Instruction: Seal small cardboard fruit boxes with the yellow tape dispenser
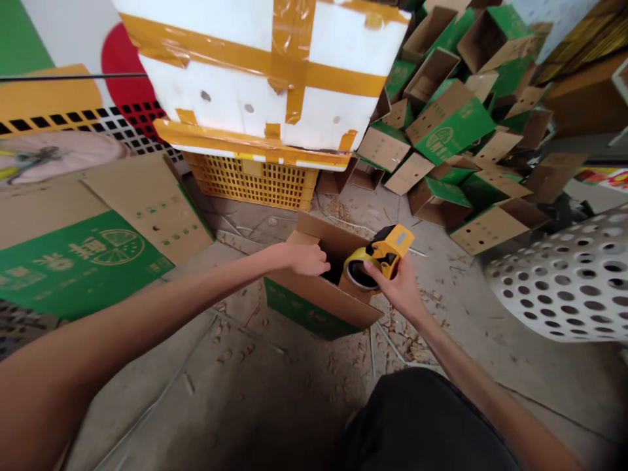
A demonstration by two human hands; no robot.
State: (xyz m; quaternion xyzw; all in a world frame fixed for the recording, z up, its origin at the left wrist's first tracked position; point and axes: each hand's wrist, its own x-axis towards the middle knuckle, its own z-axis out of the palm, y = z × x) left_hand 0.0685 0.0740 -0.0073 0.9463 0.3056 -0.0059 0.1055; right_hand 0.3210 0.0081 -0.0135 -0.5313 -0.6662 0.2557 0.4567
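A brown and green cardboard box [314, 297] sits on the floor in front of me, its top flaps up and its dark inside partly visible. My left hand [310, 259] is closed at the box's left end, fingers curled over the flap there; the fingertips are partly hidden. In my right hand [400, 284] is a yellow and black tape dispenser [392, 245] with a roll of yellowish tape, the thumb lying against the roll. The dispenser is over the right end of the box, and I cannot tell whether it touches the cardboard.
White foam boxes [235, 98] bound with brown tape rest on a yellow plastic crate [255, 183] ahead. A larger green-printed carton [93, 248] is at left. Many small cartons [446, 131] are heaped at back right, near a white perforated basket [564, 281]. Straps and scraps litter the floor.
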